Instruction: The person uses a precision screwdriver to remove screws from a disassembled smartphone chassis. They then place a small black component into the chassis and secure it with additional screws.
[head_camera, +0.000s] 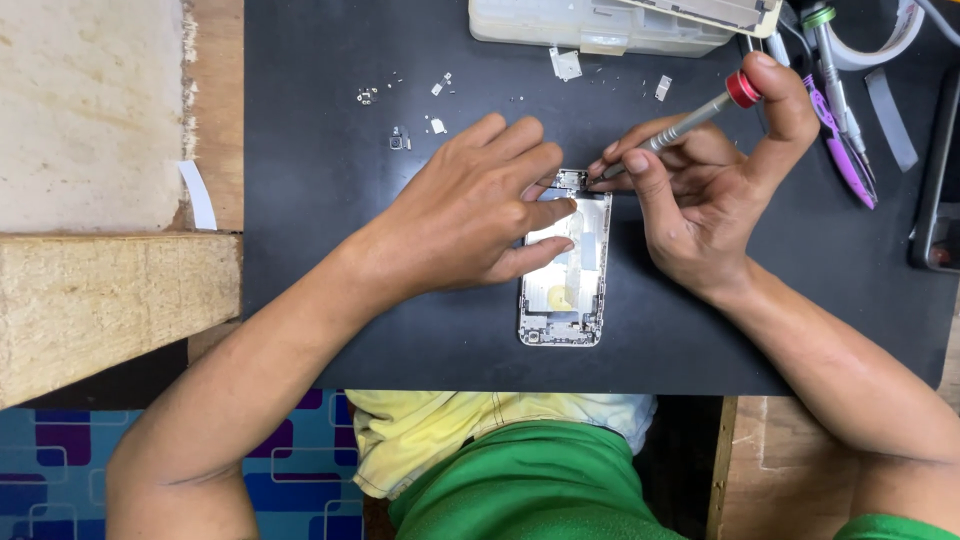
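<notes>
An opened silver phone housing (563, 300) lies on the black work mat (330, 300). My left hand (470, 210) rests flat on its upper left part, fingers pressing it down. A thin screwdriver (690, 118) with a grey shaft and a red cap is gripped in my right hand (700, 190). Its tip touches the top edge of the housing, beside my left fingertips. My right index finger sits on the red cap.
Small metal brackets and screws (400, 138) are scattered on the mat's far left. A translucent plastic parts box (600, 28) stands at the far edge. Purple tweezers and other tools (848, 150) lie to the right, near a dark device (938, 180). A wooden block (110, 300) sits left.
</notes>
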